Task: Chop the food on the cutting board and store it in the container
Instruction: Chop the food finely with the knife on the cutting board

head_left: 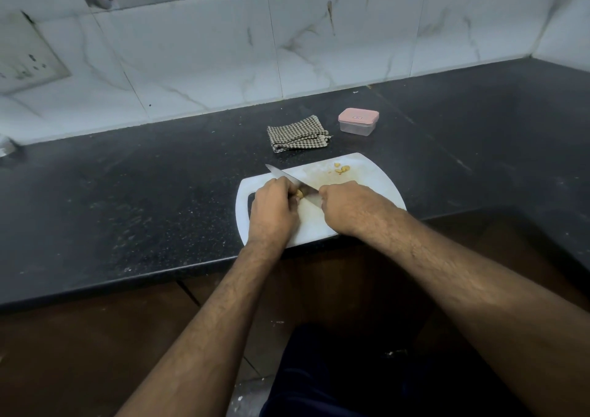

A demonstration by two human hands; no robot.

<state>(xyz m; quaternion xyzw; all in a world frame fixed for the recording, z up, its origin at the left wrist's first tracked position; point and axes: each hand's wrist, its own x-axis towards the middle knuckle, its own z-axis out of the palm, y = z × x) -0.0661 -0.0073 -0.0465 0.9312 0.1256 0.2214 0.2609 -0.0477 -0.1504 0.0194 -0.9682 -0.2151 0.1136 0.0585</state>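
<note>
A white cutting board (367,177) lies at the front edge of the black counter. My left hand (271,209) holds a small yellowish piece of food (299,194) down on the board with curled fingers. My right hand (348,206) grips the handle of a knife (287,178), hidden in my fist; the blade runs up-left across the food beside my left fingers. A few cut yellow bits (341,169) lie near the board's far edge. A small clear container (358,122) with a pink lid on it stands behind the board.
A folded checked cloth (297,134) lies between the board and the tiled wall. The black counter (127,193) stretches left and right, with a wall corner at the far right. A switch plate (28,62) sits on the wall at left.
</note>
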